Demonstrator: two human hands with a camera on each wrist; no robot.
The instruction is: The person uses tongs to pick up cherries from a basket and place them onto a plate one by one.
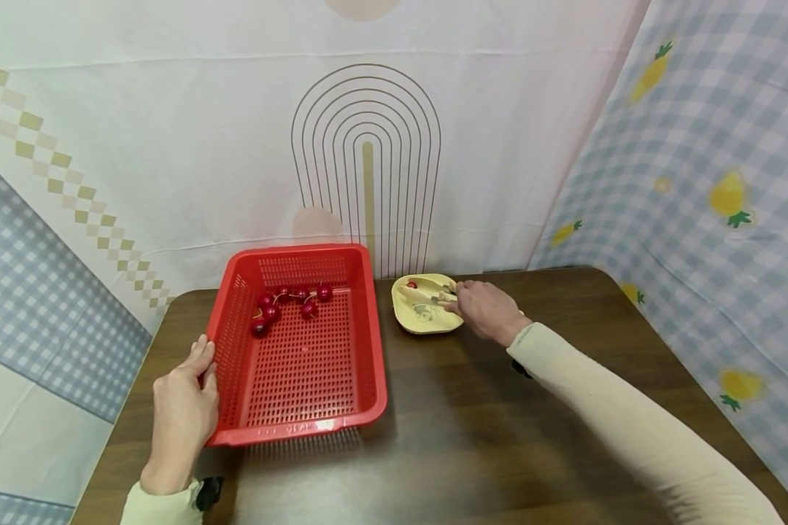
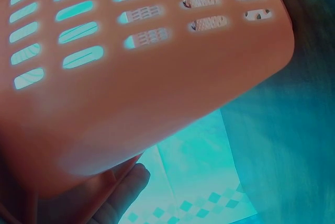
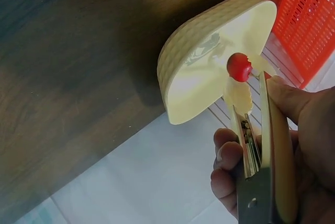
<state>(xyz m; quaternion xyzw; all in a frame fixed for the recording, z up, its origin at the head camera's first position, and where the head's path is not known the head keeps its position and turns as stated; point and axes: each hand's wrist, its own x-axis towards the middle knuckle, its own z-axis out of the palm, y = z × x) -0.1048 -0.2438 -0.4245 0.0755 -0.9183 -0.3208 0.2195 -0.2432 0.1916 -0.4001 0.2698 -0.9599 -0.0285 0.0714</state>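
Observation:
My left hand [image 1: 185,408] grips the left rim of a red perforated plastic basket [image 1: 302,364]. Several dark red cherries [image 1: 309,310] with stems lie toward the back of the basket. In the left wrist view the basket's outer wall [image 2: 157,88] fills much of the picture, and a fingertip [image 2: 137,178] shows below its rim. My right hand [image 1: 489,310] holds small tongs [image 3: 267,145] with pale scalloped tips. Those tips are over a pale yellow dish [image 3: 180,62], close to a cherry [image 3: 239,67]; whether they pinch it I cannot tell.
The dark wooden table [image 1: 446,430] carries the basket on the left and the dish beside its right wall. A patterned cloth [image 1: 486,146] hangs behind the table, and checked cloth [image 1: 729,219] hangs at the right.

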